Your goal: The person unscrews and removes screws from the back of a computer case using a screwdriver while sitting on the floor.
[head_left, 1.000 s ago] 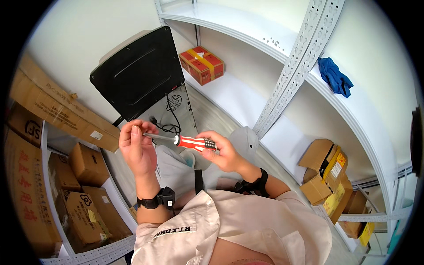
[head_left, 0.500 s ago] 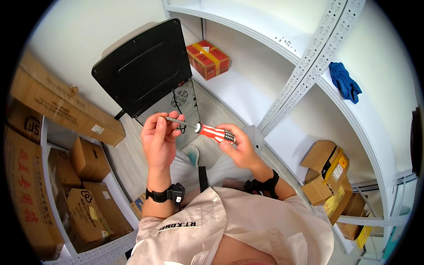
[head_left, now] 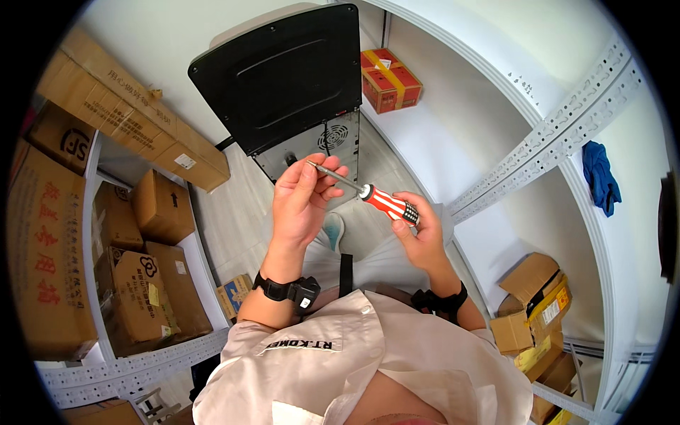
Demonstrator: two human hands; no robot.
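Note:
A screwdriver [head_left: 384, 201] with a red-and-white striped handle and a black, white-dotted end is held out between my hands. My right hand [head_left: 425, 234] is closed round the dotted end of the handle. At the other end, the thumb and fingers of my left hand [head_left: 297, 205] pinch the metal shaft near its tip. The shaft points up and left, and the fingertips partly cover the tip. Just beyond my hands stands a black-topped machine [head_left: 283, 78] with a grey metal panel and a round vent grille [head_left: 331, 137].
On the left, a shelf holds several cardboard boxes [head_left: 161, 205], and a long carton [head_left: 134, 106] lies above it. White shelving on the right carries a red box [head_left: 391, 81], a blue cloth [head_left: 601, 177] and an opened carton [head_left: 528, 301]. A perforated shelf post [head_left: 545, 142] rises nearby.
The view has swung, so most surroundings sit farther right in the picture. Both hands keep their hold on the screwdriver, which is tilted slightly more steeply in the picture.

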